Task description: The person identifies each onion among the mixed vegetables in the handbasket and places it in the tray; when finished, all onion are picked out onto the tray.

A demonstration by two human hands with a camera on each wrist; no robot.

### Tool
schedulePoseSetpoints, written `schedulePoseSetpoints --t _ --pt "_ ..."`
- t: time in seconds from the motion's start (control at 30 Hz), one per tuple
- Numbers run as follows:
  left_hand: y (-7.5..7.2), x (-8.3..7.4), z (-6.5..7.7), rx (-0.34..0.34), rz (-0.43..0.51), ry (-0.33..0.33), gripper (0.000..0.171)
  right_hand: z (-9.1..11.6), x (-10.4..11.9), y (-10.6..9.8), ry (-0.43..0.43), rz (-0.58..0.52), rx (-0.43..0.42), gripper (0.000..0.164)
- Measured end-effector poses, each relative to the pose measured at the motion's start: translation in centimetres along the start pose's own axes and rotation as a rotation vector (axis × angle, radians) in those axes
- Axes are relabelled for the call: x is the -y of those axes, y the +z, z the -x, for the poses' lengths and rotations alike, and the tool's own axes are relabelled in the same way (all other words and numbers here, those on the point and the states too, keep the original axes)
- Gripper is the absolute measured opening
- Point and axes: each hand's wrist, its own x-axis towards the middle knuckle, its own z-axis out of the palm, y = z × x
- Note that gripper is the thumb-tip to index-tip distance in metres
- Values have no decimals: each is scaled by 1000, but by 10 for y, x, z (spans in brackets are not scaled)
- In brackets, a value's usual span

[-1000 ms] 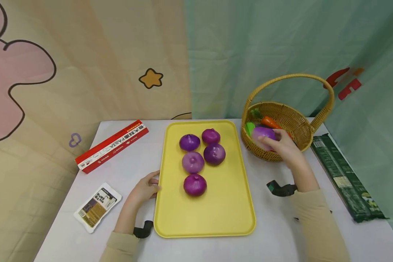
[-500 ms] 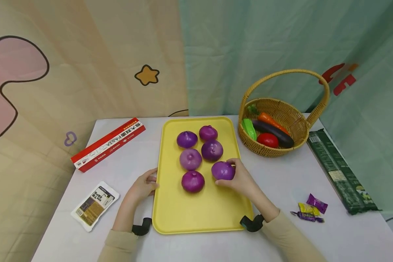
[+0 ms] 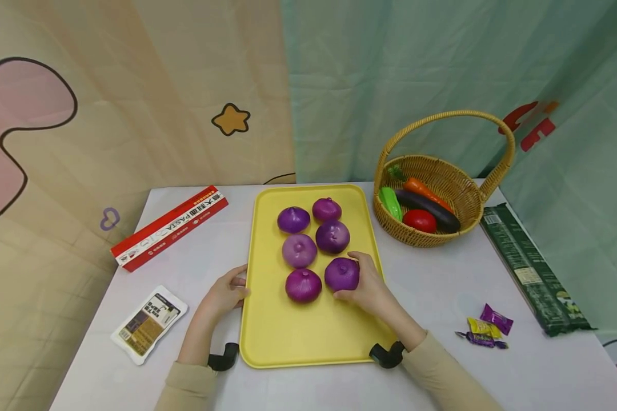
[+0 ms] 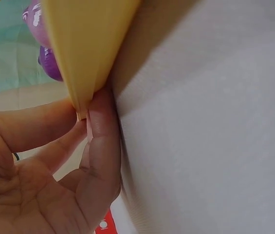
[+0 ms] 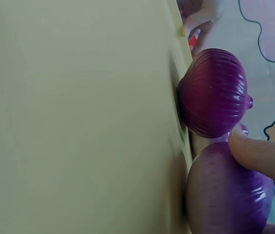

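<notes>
My right hand (image 3: pixel 372 290) grips a purple onion (image 3: pixel 341 274) at the right of the yellow tray (image 3: pixel 319 337), its thumb at the near side and its fingers at the far side. In the right wrist view the held onion (image 5: pixel 227 190) stands beside a darker magenta onion (image 5: pixel 215 92), close over the tray. Several other onions (image 3: pixel 299 251) sit in the tray's middle and far part. At the tray's left edge, my left hand (image 3: pixel 223 297) pinches the rim; the left wrist view shows thumb and fingers on both sides of the yellow rim (image 4: pixel 86 53).
A wicker basket (image 3: pixel 470 200) with an eggplant (image 3: pixel 425 209), carrot, green pepper and tomato stands back right. Right of the tray lie wrapped candies (image 3: pixel 485 328) and a long green packet (image 3: pixel 535 271). A red pasta box (image 3: pixel 169 228) and a white pouch (image 3: pixel 150 324) lie left.
My right hand has brought the onion from the basket left and down to the tray. In the last half second it shifted slightly left and the onion's tip turned upward. My left hand stays at the rim.
</notes>
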Motion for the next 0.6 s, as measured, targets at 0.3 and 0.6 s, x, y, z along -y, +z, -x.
schedulePoseSetpoints --t 0.3,0.6 --pt "-2 -2 3 4 -49 -8 61 12 -2 -21 55 -69 33 95" --pt "-25 -32 17 26 -205 66 63 17 8 -79 -20 -213 -106 57"
